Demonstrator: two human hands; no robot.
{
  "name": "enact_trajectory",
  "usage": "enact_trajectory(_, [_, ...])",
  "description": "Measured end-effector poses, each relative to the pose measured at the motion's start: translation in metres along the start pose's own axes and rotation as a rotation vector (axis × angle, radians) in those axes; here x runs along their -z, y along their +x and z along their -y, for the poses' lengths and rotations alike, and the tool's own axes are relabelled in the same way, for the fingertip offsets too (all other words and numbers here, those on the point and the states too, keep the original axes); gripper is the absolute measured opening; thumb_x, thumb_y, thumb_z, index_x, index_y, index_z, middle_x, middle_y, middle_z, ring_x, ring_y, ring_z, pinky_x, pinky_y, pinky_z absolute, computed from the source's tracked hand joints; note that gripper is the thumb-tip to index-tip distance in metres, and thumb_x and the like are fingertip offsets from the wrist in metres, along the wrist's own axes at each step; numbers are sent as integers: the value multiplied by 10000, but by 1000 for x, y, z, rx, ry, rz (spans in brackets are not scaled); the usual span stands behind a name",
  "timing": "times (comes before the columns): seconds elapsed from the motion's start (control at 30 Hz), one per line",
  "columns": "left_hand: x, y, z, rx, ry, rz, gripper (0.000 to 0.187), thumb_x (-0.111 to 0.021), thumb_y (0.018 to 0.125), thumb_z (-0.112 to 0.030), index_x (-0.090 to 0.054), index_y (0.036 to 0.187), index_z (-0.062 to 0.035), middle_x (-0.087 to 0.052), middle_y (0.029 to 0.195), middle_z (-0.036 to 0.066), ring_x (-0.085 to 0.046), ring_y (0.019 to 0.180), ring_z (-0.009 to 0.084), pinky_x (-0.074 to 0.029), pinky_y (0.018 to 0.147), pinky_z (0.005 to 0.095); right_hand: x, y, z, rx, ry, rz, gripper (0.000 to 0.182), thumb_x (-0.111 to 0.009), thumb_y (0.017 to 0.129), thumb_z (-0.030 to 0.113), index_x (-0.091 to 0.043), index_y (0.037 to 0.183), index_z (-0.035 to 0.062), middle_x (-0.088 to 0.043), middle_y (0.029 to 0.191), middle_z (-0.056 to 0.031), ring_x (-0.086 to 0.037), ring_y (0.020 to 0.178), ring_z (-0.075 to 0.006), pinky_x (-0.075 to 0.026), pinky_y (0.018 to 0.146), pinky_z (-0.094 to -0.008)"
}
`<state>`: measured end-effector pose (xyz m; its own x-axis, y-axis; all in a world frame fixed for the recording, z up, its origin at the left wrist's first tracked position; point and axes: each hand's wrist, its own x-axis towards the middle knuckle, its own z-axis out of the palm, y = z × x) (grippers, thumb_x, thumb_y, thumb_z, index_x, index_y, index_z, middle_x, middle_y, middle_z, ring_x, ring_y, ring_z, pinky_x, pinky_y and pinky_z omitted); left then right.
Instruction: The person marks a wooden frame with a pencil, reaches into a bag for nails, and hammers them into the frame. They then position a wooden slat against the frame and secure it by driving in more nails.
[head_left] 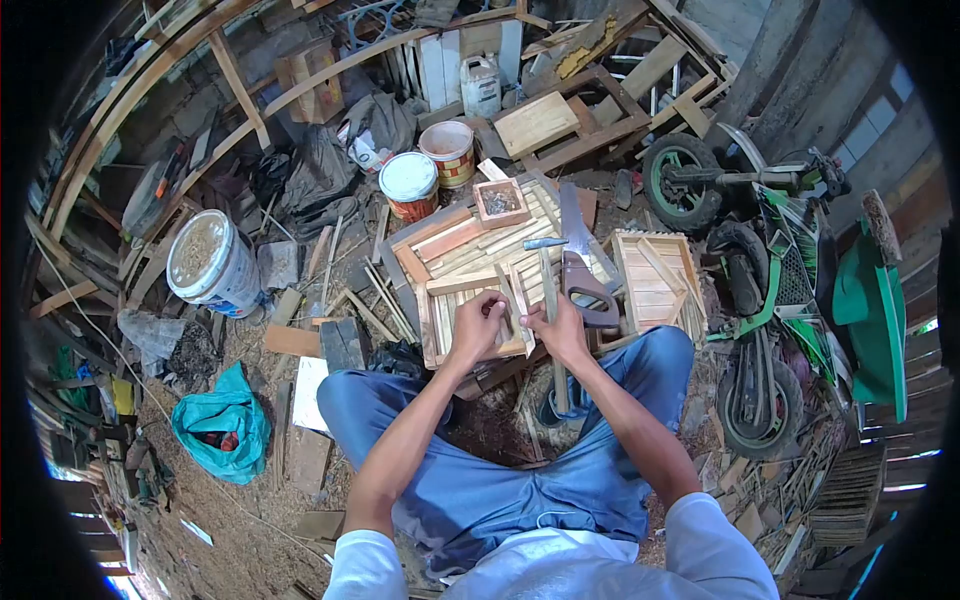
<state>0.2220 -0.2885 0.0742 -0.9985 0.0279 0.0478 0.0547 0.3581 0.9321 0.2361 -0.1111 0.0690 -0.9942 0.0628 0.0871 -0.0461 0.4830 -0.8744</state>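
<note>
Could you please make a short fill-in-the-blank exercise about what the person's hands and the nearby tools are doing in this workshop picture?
1. The right hand grips the handle of a ____.
2. The left hand rests on a small wooden ____.
3. The handsaw lies to the ____ of the hammer head.
4. The person wears blue ____.

Missing words: hammer; frame; right; shorts

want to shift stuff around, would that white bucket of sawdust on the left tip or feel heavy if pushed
The white bucket looks squat and wide, so probably hard to tip. It seems filled near the rim with shavings, likely light for its size. The littered dirt floor might snag it.
</note>
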Motion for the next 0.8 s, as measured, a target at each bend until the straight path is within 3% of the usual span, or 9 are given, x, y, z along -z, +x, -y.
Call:
enact_trajectory(0.1, [-4, 4, 2, 62, -83, 36, 161, -638, 925, -96, -697, 1033, 9, -717, 811, 113, -684, 740, 156, -531, 698, 299, 8, -3, 19, -20, 3, 37, 332, -824, 736, 133, -615, 943, -21, -719, 845, -137, -714, 810, -293, -541, 740, -393])
enact_trajectory(0.2, [-9, 8, 5, 186, -230, 50, 157, -617, 950, -95, -682, 1014, 33, -691, 835, 55, -632, 732, 107, -514, 682, 271, 6, -4, 25, 11, -8, 53, 309, -808, 743, 107, -617, 948, -23, -720, 839, -132, -715, 803, -283, -543, 732, -387])
enact_trajectory(0.53, [-13, 11, 7, 291, -333, 93, 144, -616, 937, -89, -708, 969, 16, -684, 757, 47, -640, 609, 102, -513, 539, 265, 5, -19, 24, -70, 29, 31, 311, -798, 745, 96, -626, 977, -18, -747, 912, -111, -724, 868, -272, -543, 787, -376])
enact_trajectory(0.8, [-12, 10, 9, 271, -387, 114, 123, -649, 925, -85, -712, 978, 6, -665, 731, 21, -640, 603, 88, -513, 514, 245, 14, -24, 30, -52, 57, 69, 310, -794, 756, 95, -644, 1007, -10, -747, 935, -112, -724, 891, -252, -538, 794, -368])
